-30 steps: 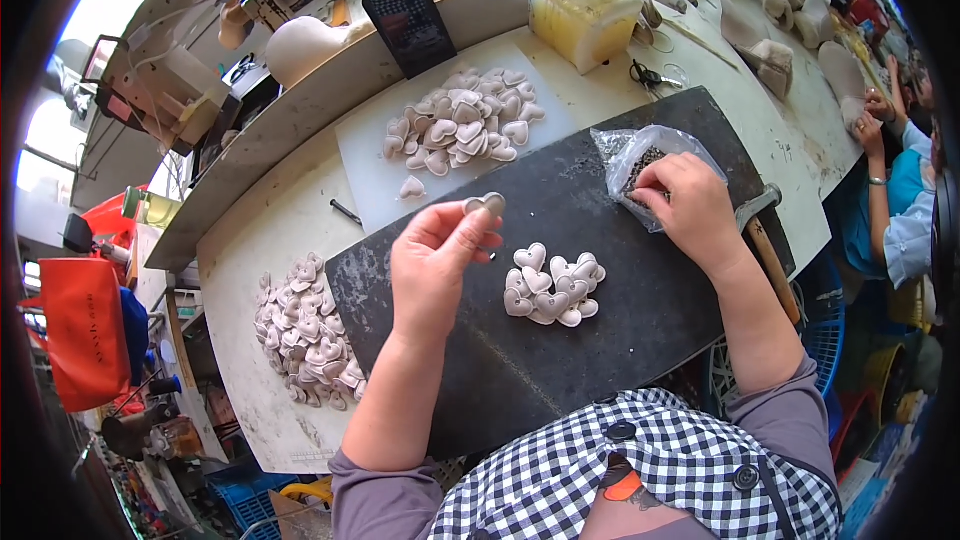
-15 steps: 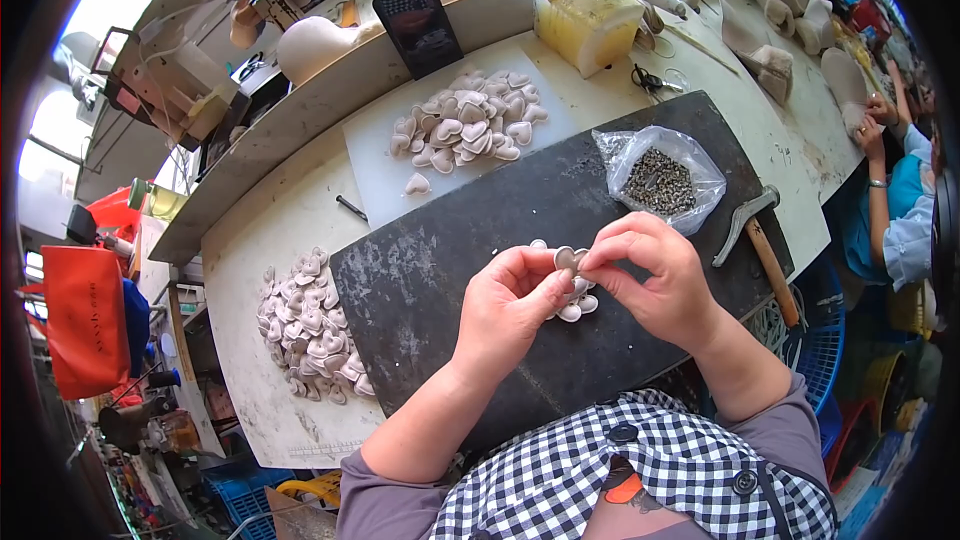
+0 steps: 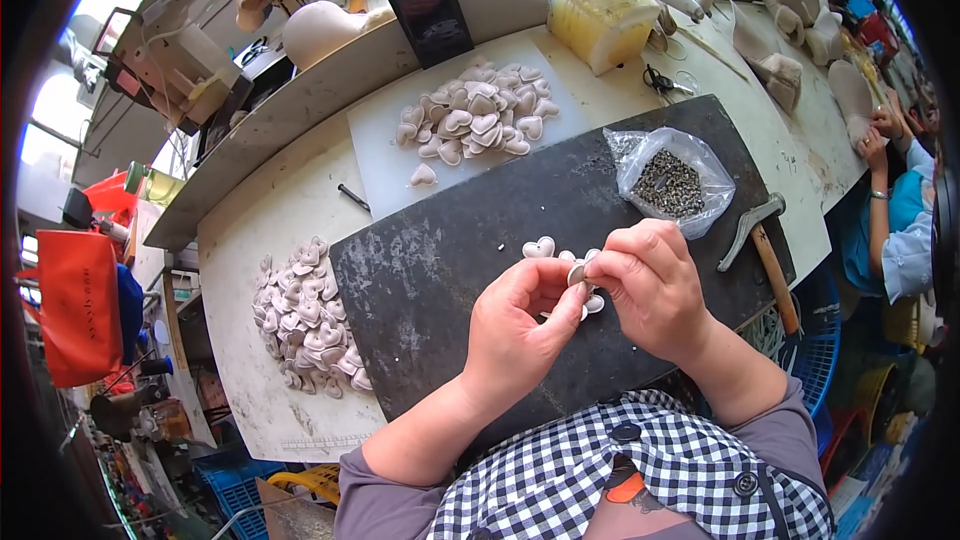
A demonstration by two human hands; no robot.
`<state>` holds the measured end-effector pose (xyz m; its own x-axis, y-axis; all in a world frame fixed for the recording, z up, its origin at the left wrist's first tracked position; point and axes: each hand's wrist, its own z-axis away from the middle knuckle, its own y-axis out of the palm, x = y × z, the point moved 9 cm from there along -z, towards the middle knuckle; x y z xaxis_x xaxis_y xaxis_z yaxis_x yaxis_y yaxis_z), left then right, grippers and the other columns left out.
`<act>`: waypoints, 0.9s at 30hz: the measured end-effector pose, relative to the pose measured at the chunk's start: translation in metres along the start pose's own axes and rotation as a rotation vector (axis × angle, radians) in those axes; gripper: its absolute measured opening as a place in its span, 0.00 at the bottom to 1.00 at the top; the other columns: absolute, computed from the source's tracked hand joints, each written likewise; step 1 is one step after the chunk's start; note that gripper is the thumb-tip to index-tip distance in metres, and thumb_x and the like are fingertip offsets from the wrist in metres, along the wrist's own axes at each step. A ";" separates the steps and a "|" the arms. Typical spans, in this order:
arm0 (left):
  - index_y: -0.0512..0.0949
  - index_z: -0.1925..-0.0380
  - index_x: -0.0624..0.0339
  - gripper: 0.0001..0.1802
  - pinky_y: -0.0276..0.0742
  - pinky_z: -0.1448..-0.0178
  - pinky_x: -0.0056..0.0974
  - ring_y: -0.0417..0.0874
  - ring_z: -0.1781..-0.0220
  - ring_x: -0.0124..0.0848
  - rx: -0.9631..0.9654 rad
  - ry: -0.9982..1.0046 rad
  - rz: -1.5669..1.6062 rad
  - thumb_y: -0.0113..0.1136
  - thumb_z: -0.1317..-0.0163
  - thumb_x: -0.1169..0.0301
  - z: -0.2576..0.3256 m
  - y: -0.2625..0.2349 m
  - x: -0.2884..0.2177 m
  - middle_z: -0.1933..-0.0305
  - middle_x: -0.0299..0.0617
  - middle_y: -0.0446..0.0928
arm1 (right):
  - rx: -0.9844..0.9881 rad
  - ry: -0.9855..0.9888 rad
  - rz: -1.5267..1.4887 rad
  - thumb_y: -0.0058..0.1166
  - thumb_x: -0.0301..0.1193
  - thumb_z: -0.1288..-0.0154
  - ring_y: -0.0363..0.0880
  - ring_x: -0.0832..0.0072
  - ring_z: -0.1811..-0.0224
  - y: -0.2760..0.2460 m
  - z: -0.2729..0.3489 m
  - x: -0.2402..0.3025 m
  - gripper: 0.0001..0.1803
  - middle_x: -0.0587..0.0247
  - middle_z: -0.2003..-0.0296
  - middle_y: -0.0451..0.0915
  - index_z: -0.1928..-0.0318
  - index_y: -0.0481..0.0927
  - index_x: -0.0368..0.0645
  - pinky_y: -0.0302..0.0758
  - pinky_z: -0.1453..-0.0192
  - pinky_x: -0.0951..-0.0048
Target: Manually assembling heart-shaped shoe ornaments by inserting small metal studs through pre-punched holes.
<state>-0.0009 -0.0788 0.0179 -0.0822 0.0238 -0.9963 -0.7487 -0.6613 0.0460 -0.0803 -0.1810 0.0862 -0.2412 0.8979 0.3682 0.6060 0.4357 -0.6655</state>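
Note:
Over the dark board [image 3: 420, 280], my left hand [image 3: 510, 320] pinches a small padded heart-shaped patch [image 3: 576, 276] between thumb and fingers, its edge turned up. My right hand [image 3: 655, 285] is closed, its thumb and fingertips pressed against the patch; any small part in that pinch is hidden. A few more pale hearts [image 3: 540, 247] lie on the board just behind and under my hands. To the right, an open clear plastic bag [image 3: 668, 183] holds many tiny metal pieces. A hammer [image 3: 772, 265] with a wooden handle lies at the board's right edge.
A heap of hearts [image 3: 480, 112] covers a white sheet beyond the board; another heap [image 3: 308, 315] lies at its left. A black phone [image 3: 430, 15] leans on the ledge. Behind stand a yellowish block [image 3: 603, 25] and scissors [image 3: 660, 80]. A co-worker's hands [image 3: 875, 135] are at far right.
My hands have shifted slightly right, with the heart patch tilted more edge-on between them. One heart on the board now shows more fully. The whole view has turned slightly.

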 end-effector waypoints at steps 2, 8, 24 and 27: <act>0.76 0.52 0.69 0.09 0.83 0.48 0.32 0.86 0.54 0.27 0.010 -0.059 0.061 0.60 0.30 0.78 0.001 0.001 0.002 0.56 0.43 0.83 | 0.032 0.023 -0.020 0.64 0.21 0.45 0.76 0.62 0.58 0.002 0.000 0.000 0.08 0.60 0.59 0.78 0.64 0.81 0.40 0.74 0.51 0.65; 0.77 0.54 0.66 0.08 0.82 0.52 0.30 0.84 0.59 0.24 -0.015 -0.061 0.129 0.62 0.31 0.77 0.012 0.005 0.015 0.59 0.39 0.82 | 0.101 0.190 -0.187 0.64 0.20 0.44 0.77 0.62 0.57 0.009 0.011 -0.004 0.08 0.58 0.59 0.79 0.64 0.79 0.39 0.75 0.51 0.64; 0.82 0.52 0.59 0.13 0.77 0.41 0.45 0.80 0.45 0.45 -0.393 0.556 -1.189 0.56 0.35 0.77 -0.063 -0.118 -0.022 0.46 0.46 0.80 | 0.204 0.269 -0.095 0.63 0.23 0.40 0.80 0.58 0.60 0.016 0.013 -0.033 0.05 0.57 0.63 0.79 0.64 0.81 0.40 0.78 0.55 0.62; 0.82 0.50 0.58 0.14 0.77 0.40 0.45 0.80 0.45 0.46 -0.367 0.577 -1.311 0.55 0.35 0.77 -0.078 -0.136 -0.002 0.46 0.45 0.80 | 0.015 0.329 0.262 0.64 0.25 0.40 0.79 0.58 0.56 -0.009 0.014 -0.085 0.04 0.59 0.61 0.80 0.64 0.83 0.41 0.76 0.49 0.61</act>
<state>0.1522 -0.0474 0.0081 0.8388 0.5041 -0.2058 0.1316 -0.5543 -0.8218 -0.0758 -0.2607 0.0516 0.1761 0.9115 0.3717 0.6032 0.1985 -0.7725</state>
